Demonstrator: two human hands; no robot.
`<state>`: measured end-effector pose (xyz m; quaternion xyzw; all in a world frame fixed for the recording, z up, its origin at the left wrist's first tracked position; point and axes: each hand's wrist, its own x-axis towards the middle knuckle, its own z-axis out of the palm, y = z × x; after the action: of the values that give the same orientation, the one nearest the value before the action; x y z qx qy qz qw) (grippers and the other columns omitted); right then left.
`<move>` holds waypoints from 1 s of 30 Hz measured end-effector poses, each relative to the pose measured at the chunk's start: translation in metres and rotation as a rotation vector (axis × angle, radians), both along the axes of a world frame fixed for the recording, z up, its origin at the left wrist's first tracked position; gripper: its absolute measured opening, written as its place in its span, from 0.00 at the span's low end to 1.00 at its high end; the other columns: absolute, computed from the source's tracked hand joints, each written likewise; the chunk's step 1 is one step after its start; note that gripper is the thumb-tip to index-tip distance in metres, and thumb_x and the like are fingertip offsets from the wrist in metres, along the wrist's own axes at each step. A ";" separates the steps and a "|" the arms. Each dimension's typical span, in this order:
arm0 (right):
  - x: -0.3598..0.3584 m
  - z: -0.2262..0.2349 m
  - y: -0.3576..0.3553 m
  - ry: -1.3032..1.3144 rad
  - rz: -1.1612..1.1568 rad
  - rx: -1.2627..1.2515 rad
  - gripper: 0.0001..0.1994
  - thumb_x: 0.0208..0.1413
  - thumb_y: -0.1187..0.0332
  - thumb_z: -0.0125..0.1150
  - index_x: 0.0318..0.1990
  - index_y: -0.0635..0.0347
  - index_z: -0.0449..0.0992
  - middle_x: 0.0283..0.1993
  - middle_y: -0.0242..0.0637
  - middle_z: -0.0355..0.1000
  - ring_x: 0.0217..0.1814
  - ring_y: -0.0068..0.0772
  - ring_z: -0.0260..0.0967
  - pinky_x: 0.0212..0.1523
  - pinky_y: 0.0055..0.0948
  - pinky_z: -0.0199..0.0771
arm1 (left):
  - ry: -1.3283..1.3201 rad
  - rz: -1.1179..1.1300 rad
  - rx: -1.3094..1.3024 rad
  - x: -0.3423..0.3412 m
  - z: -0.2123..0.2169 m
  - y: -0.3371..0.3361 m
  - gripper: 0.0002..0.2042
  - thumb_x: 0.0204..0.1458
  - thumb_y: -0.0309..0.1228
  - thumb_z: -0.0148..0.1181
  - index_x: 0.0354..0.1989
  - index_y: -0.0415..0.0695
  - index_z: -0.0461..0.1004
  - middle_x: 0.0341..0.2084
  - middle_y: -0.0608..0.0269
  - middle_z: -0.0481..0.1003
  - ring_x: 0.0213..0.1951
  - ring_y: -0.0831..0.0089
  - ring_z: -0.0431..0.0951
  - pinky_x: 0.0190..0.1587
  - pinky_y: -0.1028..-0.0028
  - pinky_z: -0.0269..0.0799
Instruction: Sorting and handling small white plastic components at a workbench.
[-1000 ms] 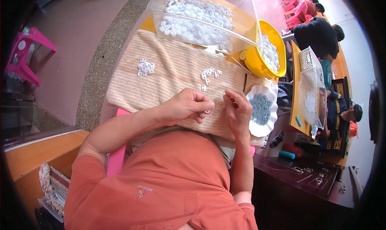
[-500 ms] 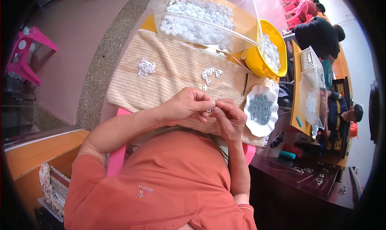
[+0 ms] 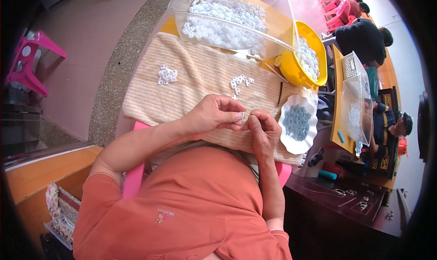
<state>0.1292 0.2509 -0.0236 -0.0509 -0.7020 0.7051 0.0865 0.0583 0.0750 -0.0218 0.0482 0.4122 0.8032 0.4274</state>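
Note:
Over the near part of a striped beige towel (image 3: 182,96), my left hand (image 3: 216,115) and my right hand (image 3: 263,131) meet with fingertips pinched. A small whitish plastic piece (image 3: 245,116) shows between them; its exact shape is too small and covered to tell. Just beyond the hands lie several loose white plastic pieces with holes (image 3: 239,81). A tight pile of similar white pieces (image 3: 167,75) sits farther left on the towel. Close to my right hand stands a white scalloped dish (image 3: 308,141) holding many tiny grey-blue parts (image 3: 297,122).
At the back is a large clear bin (image 3: 218,41) full of white pieces. Beside it stands a yellow basket (image 3: 291,71) of white pieces. A thin dark stick (image 3: 280,94) lies near the dish. Pink stools (image 3: 32,62) and several people (image 3: 364,40) at other tables are around.
My fingertips have shifted slightly up and right. The small piece has been turned between them, its white holed face no longer showing as before. The view has moved a little.

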 end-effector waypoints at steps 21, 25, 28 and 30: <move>0.000 -0.005 0.002 0.077 0.067 0.042 0.03 0.58 0.78 0.56 0.38 0.69 0.74 0.38 0.35 0.71 0.32 0.20 0.68 0.33 0.17 0.70 | 0.042 0.003 0.017 0.001 -0.007 0.003 0.10 0.54 0.24 0.58 0.44 0.35 0.74 0.30 0.61 0.77 0.32 0.76 0.77 0.39 0.77 0.74; 0.000 -0.003 -0.001 0.066 0.063 0.010 0.03 0.58 0.78 0.56 0.38 0.68 0.74 0.38 0.35 0.71 0.33 0.19 0.68 0.33 0.17 0.70 | 0.021 0.002 0.020 0.001 -0.006 0.002 0.10 0.54 0.23 0.58 0.45 0.35 0.74 0.31 0.60 0.78 0.33 0.75 0.77 0.40 0.77 0.75; 0.000 -0.002 -0.001 0.075 0.056 0.021 0.03 0.58 0.78 0.56 0.38 0.68 0.75 0.38 0.35 0.71 0.33 0.19 0.68 0.33 0.16 0.70 | 0.011 0.003 0.018 0.002 -0.004 0.002 0.10 0.54 0.23 0.58 0.45 0.35 0.74 0.31 0.59 0.78 0.34 0.75 0.78 0.40 0.77 0.75; 0.001 0.000 -0.001 0.002 0.056 0.022 0.04 0.57 0.77 0.57 0.37 0.69 0.73 0.39 0.35 0.70 0.39 0.23 0.68 0.42 0.20 0.70 | -0.001 0.004 0.019 0.002 -0.004 0.002 0.10 0.54 0.23 0.58 0.45 0.35 0.74 0.32 0.59 0.78 0.34 0.75 0.78 0.40 0.77 0.75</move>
<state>0.1302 0.2498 -0.0237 -0.0298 -0.7106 0.6996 0.0680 0.0599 0.0766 -0.0257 0.0510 0.4047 0.8079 0.4254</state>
